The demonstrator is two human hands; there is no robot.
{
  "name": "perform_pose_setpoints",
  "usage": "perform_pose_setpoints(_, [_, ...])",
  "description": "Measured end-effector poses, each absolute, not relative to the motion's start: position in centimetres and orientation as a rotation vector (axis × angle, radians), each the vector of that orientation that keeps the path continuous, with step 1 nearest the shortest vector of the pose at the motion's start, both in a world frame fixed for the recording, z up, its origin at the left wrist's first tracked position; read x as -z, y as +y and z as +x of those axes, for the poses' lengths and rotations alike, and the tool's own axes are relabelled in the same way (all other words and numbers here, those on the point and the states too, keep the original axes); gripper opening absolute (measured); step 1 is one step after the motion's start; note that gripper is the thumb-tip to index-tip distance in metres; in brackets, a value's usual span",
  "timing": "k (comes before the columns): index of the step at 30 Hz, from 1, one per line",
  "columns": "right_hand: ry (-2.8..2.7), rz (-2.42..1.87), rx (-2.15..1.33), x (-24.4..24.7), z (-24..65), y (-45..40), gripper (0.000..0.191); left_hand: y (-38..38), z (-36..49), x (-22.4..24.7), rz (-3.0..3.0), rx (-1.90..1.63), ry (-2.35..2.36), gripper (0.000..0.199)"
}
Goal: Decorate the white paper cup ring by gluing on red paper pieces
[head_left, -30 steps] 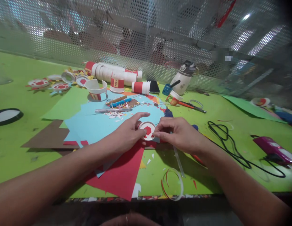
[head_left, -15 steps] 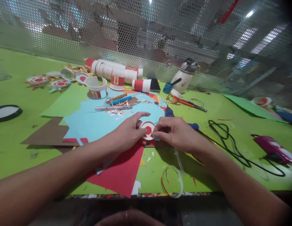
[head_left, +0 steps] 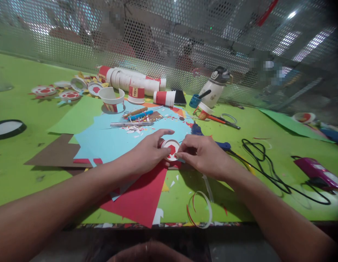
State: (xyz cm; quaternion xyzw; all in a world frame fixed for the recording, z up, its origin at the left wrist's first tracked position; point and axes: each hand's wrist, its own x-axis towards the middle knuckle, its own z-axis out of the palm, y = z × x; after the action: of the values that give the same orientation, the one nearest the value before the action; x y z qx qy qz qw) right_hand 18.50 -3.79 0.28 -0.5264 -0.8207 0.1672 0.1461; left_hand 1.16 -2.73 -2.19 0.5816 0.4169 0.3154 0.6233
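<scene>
Between my hands is a small round white cup base (head_left: 171, 148) with red paper pieces on its face. My left hand (head_left: 152, 150) grips its left side, the thumb resting on the face. The fingertips of my right hand (head_left: 197, 151) are pinched together at its right edge; whether a small piece is between them is hidden. Light blue paper (head_left: 103, 134) and red paper (head_left: 141, 196) lie under and around my hands. A blue glue gun (head_left: 196, 129) rests just behind my right hand.
Pens and a craft knife (head_left: 132, 124) lie among paper scraps. Behind stand cut cups (head_left: 136, 94), stacked cups and a bottle (head_left: 212, 89). Decorated discs (head_left: 44, 91) are at the back left. A black cable (head_left: 263, 167) loops at the right; a cut ring (head_left: 209, 211) lies near the front edge.
</scene>
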Motion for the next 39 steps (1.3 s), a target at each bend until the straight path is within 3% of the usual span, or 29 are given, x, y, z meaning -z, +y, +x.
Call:
perform_pose_setpoints(13, [-2.424, -1.395, -0.246, 0.7, 18.7, -4.2, 0.011, -2.6, 1.2, 2.4, 1.306, -0.736, 0.935, 0.057])
perform_pose_setpoints(24, [-2.261, -1.382, -0.364, -0.3, 19.0, -4.3, 0.012, -2.8, 1.2, 1.9, 1.228, -0.763, 0.934, 0.058])
perform_pose_setpoints(39, [-2.443, -1.163, -0.198, 0.4, 19.4, -4.6, 0.019, -2.7, 1.3, 1.4, 1.197, -0.760, 0.960, 0.059])
